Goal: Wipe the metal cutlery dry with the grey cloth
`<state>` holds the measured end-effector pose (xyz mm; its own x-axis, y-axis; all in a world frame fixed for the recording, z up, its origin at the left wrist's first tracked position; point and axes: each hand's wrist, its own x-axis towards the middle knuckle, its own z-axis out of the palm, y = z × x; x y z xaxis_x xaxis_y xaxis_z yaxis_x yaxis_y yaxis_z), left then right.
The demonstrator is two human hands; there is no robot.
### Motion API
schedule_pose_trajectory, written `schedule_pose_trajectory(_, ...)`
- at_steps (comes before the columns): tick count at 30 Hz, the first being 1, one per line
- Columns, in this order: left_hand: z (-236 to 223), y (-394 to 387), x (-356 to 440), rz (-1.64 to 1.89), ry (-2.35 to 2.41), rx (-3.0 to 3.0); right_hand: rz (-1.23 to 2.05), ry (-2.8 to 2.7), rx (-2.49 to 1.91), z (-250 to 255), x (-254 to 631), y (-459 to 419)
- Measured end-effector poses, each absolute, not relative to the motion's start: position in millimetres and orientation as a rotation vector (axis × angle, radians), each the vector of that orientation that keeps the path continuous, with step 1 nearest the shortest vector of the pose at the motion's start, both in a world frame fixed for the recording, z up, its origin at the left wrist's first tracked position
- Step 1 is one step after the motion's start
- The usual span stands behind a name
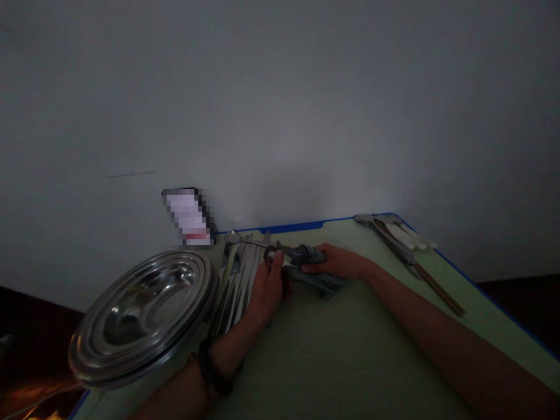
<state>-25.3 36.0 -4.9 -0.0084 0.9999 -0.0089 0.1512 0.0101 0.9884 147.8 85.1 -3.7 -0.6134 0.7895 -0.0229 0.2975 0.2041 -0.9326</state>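
My left hand (268, 289) is closed around the handle of a metal utensil (276, 257) at the far middle of the green table (341, 350). My right hand (335, 262) grips a grey patterned cloth (308, 263) that is wrapped round the other end of that utensil. Both hands meet just right of a pile of several steel utensils (236, 280) lying on the table.
A stack of round steel compartment plates (144, 312) sits at the table's left edge. More cutlery with white and wooden handles (406, 245) lies at the far right corner. A blurred-out phone (189, 216) leans on the grey wall behind.
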Motion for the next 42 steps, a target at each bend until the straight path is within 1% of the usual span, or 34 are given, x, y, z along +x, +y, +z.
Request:
schedule_pose_trajectory(4, -1, 35, -25, 1.245, 1.285, 1.291, 1.597, -1.879, -1.022, -10, 148, 88)
schedule_pose_trajectory(6, 0, 34, -24, 1.332, 1.173, 1.219, 1.709, -1.649, -1.026, -13, 149, 89)
schedule_pose_trajectory(9, 2, 34, -24, 1.402, 1.023, 1.173, 1.772, -1.237, -0.948, -12, 148, 89)
schedule_pose_trajectory(12, 2, 36, -26, 1.428, 0.990, 1.139, 1.803, -1.048, -0.842, -8, 146, 88)
schedule_pose_trajectory(17, 2, 38, -28, 1.422, 1.029, 1.110, 1.709, -1.053, -0.790, -10, 147, 89)
schedule_pose_trajectory(20, 4, 38, -28, 1.385, 1.110, 1.175, 1.716, -1.097, -0.788, -14, 150, 91)
schedule_pose_trajectory(24, 5, 39, -28, 1.388, 1.185, 1.268, 1.878, -1.402, -0.784, -15, 155, 95)
schedule_pose_trajectory(26, 5, 39, -28, 1.387, 1.238, 1.323, 1.897, -1.615, -0.812, -13, 157, 96)
schedule_pose_trajectory(29, 4, 40, -29, 1.380, 1.317, 1.372, 1.776, -1.831, -0.886, -10, 159, 97)
schedule_pose_trajectory(31, 2, 40, -29, 1.388, 1.304, 1.368, 1.680, -1.865, -0.912, -11, 158, 97)
schedule_pose_trajectory(33, 0, 41, -28, 1.399, 1.245, 1.349, 1.648, -1.779, -0.903, -14, 156, 97)
schedule_pose_trajectory(38, -2, 41, -25, 1.458, 1.064, 1.266, 1.720, -1.356, -0.824, -24, 151, 99)
schedule_pose_trajectory(42, -3, 36, -23, 1.421, 0.924, 1.299, 1.608, -1.041, -0.815, -26, 146, 104)
